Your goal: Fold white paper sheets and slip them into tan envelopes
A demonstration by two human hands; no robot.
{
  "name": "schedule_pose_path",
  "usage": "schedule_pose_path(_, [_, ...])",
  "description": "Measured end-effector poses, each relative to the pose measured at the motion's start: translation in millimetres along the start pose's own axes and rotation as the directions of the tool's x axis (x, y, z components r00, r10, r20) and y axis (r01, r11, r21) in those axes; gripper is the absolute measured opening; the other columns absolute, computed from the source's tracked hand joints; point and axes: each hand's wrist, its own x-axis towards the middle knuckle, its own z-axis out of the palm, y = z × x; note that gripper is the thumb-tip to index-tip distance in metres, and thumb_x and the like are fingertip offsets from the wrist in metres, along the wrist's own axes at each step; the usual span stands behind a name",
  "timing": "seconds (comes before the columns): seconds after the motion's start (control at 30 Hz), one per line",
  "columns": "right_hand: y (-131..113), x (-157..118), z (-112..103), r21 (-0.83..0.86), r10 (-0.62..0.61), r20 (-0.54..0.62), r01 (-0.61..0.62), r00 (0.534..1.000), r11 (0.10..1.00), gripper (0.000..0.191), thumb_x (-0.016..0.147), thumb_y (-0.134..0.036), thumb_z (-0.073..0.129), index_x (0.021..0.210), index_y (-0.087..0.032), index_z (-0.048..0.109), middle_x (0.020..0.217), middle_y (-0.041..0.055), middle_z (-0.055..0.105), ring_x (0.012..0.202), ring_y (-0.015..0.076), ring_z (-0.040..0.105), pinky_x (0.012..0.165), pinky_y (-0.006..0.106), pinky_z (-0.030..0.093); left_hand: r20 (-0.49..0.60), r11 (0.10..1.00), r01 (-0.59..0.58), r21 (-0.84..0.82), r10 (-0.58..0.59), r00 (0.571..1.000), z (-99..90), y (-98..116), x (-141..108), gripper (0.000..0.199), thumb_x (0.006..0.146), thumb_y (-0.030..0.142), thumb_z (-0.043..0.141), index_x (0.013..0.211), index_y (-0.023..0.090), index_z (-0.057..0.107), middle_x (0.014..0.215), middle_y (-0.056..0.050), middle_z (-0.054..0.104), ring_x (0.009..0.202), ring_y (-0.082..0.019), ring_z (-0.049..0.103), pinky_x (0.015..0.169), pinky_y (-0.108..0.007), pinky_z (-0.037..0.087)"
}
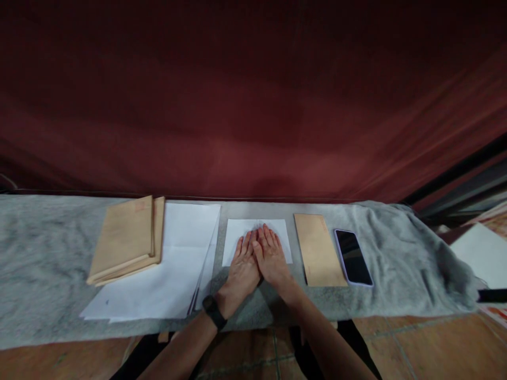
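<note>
A small white sheet of paper [233,232], which looks folded, lies on the grey cloth in front of me. My left hand [244,266] rests flat on its lower middle, fingers stretched out and pointing away from me. Beside it my right hand [272,258] also lies flat on the paper, its thumb lapping over the left hand's edge. The two hands touch and cover the middle of the sheet. A single brown envelope [319,250] lies just right of the paper.
Left of the hands, a stack of brown envelopes [124,235] rests partly on large white sheets [184,253]. A phone in a purple case [353,257] lies right of the single envelope. A dark red curtain [253,116] hangs behind the grey cloth [404,253].
</note>
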Motion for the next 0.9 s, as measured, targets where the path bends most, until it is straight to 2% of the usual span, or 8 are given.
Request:
schedule_pose_path(0.23, [5.3, -2.8, 2.1, -0.069, 0.028, -0.006, -0.028, 1.0, 0.997, 0.055, 0.109, -0.036, 0.027, 0.152, -0.006, 0.046, 0.159, 0.017, 0.042, 0.152, 0.0261, 0.033, 0.125, 0.047, 0.027, 0.017, 0.997, 0.064, 0.041, -0.064, 0.998, 0.0, -6.8, 0.7, 0.059, 0.097, 0.013, 0.029, 0.155, 0.007, 0.035, 0.162, -0.019, 0.038, 0.155, -0.026, 0.024, 0.125, -0.051, 0.027])
schedule_pose_path(0.4, [10.4, -4.9, 5.9, -0.102, 0.05, -0.044, -0.054, 0.998, 0.993, 0.057, 0.108, -0.038, 0.03, 0.153, -0.005, 0.042, 0.16, 0.019, 0.039, 0.151, 0.0275, 0.034, 0.123, 0.048, 0.029, 0.007, 0.99, 0.137, 0.027, -0.138, 0.99, -3.0, -15.8, 4.3, 0.056, 0.101, 0.023, 0.029, 0.153, 0.002, 0.039, 0.162, -0.021, 0.035, 0.155, -0.027, 0.025, 0.126, -0.049, 0.026])
schedule_pose_path(0.57, [15.8, -6.6, 5.6, -0.132, 0.076, -0.082, -0.086, 0.994, 0.988, 0.059, 0.108, -0.039, 0.032, 0.154, -0.003, 0.04, 0.16, 0.0199, 0.04, 0.15, 0.0295, 0.035, 0.123, 0.048, 0.029, 0.016, 0.98, 0.196, 0.039, -0.196, 0.98, -5.3, -22.2, 4.8, 0.059, 0.103, 0.032, 0.031, 0.153, 0.002, 0.038, 0.162, -0.02, 0.035, 0.154, -0.028, 0.027, 0.127, -0.048, 0.024])
schedule_pose_path(0.73, [23.3, -9.1, 5.0, -0.151, 0.12, -0.108, -0.136, 0.987, 0.979, 0.062, 0.107, -0.041, 0.033, 0.154, 0.0, 0.038, 0.16, 0.0234, 0.038, 0.151, 0.0315, 0.035, 0.121, 0.049, 0.031, -0.022, 0.972, 0.232, 0.039, -0.231, 0.973, -4.9, -28.0, 2.3, 0.06, 0.102, 0.033, 0.031, 0.154, 0.002, 0.036, 0.161, -0.021, 0.036, 0.153, -0.028, 0.029, 0.126, -0.048, 0.025])
schedule_pose_path(0.9, [30.3, -13.2, 8.7, -0.152, 0.116, -0.183, -0.145, 0.976, 0.978, 0.064, 0.107, -0.043, 0.032, 0.155, 0.0, 0.036, 0.159, 0.0264, 0.038, 0.15, 0.0326, 0.034, 0.119, 0.053, 0.033, -0.079, 0.969, 0.247, 0.025, -0.244, 0.967, -5.6, -31.5, -1.6, 0.062, 0.103, 0.035, 0.031, 0.153, -0.001, 0.036, 0.16, -0.024, 0.037, 0.153, -0.031, 0.03, 0.124, -0.05, 0.028])
